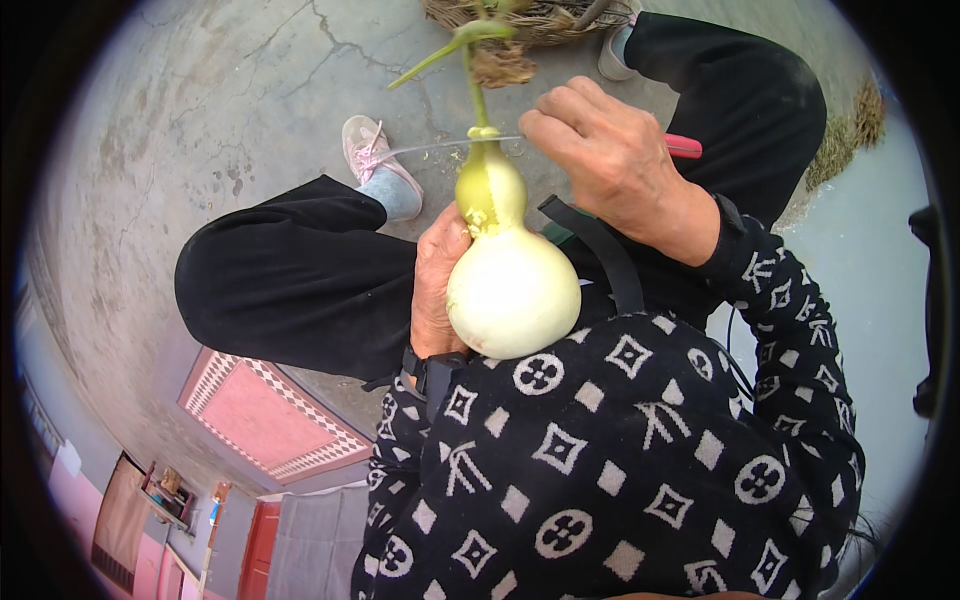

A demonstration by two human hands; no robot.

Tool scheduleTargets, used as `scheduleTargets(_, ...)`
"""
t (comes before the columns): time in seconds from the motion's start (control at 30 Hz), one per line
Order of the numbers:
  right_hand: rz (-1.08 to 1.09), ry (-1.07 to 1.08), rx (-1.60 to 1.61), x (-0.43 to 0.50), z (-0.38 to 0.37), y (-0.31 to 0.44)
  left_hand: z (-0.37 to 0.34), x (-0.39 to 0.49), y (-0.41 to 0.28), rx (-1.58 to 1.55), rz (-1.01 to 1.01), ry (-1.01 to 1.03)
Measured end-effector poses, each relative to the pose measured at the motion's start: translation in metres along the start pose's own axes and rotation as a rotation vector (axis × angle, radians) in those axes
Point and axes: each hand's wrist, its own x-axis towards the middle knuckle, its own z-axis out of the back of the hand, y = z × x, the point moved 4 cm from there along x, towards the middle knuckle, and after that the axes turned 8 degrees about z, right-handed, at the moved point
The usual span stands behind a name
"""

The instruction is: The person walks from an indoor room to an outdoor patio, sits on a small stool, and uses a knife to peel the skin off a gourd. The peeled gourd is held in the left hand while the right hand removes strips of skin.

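Note:
A pale green bottle gourd (514, 292) rests against my torso with its narrow neck end pointing away from me. My left hand (439, 277) cups its left side near the waist; part of that hand is hidden behind the gourd. Several small crumbs of flesh cling to the waist, beside a darker patch of skin on the upper bulb. My right hand (611, 161) grips a knife with a red handle (684, 145). Its thin blade (442, 143) lies across the top of the neck, where the green stem (478, 101) begins. A dried brown piece (504, 67) hangs at the stem.
Beyond the gourd a wicker basket (555, 26) stands on the cracked concrete floor (277, 90). My bent legs in black trousers (292, 277) frame the work on both sides. A black strap (600, 244) lies by my lap. Dried plant bundles (844, 142) lie at the right.

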Motion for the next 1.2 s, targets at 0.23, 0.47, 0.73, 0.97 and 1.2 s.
scheduleTargets(0.23, 0.037, 0.024, 0.09, -0.006, 0.005, 0.011, 0.006, 0.001, 0.006, 0.005, 0.041, -0.029)
scheduleTargets(0.47, -0.034, 0.071, 0.052, -0.003, -0.001, -0.001, 0.014, 0.0, 0.004, 0.087, 0.04, -0.08)
scheduleTargets(0.73, 0.01, 0.043, 0.113, 0.001, 0.006, 0.006, 0.011, 0.0, 0.004, 0.052, 0.031, -0.072)
scheduleTargets(0.97, -0.113, 0.103, 0.058, -0.001, -0.005, -0.004, 0.009, 0.0, 0.0, 0.117, 0.03, -0.14)
scheduleTargets(1.2, -0.16, 0.114, 0.105, -0.003, -0.012, -0.01, 0.01, 0.0, -0.002, 0.116, 0.038, -0.162)
